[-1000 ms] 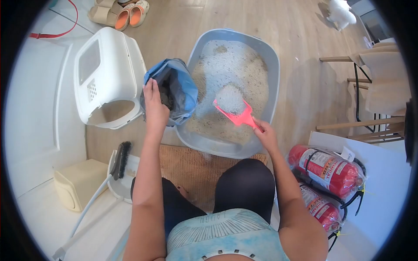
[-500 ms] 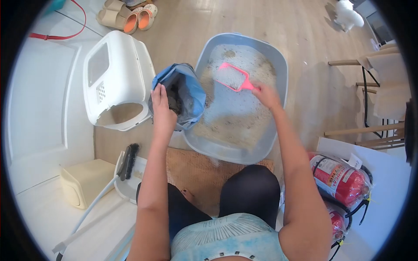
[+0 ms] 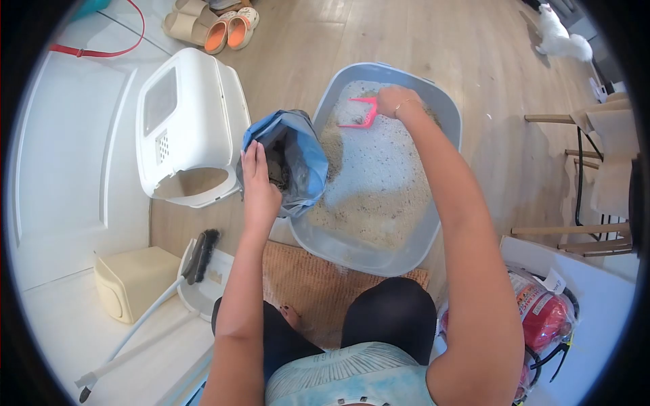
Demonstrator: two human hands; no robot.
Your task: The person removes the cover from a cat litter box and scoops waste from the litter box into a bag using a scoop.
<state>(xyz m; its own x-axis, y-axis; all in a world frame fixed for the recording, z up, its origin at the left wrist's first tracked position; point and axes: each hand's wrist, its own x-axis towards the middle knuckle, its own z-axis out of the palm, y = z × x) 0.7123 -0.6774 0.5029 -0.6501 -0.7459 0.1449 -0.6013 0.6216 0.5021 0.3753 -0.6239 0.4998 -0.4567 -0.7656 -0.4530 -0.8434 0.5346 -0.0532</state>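
My left hand (image 3: 261, 186) grips the near-left edge of a blue plastic bag (image 3: 310, 152), its fingers laid along the rim. The bag's mouth is held wide, and dark grey clumps show inside. My right hand (image 3: 398, 103) is closed round the handle of a pink litter scoop (image 3: 369, 116), hiding most of that handle. The scoop's front part lies at the litter in the upper part of a grey litter box (image 3: 452, 135). Pale litter (image 3: 382, 203) covers the bottom of the box. The bag leans against the box's left rim.
A white litter box hood (image 3: 196, 128) stands left of the bag. Nearer are a cream bin (image 3: 139, 277), a broom (image 3: 202, 256) and a dustpan (image 3: 215, 277). Fire extinguishers (image 3: 542, 314) lie right, below wooden chair legs (image 3: 562, 231). A white cat (image 3: 558, 40) is far right.
My right hand has moved up and slightly left with the scoop, which now dips into the litter. My left hand still holds the bag. The cat has turned and shifted right.
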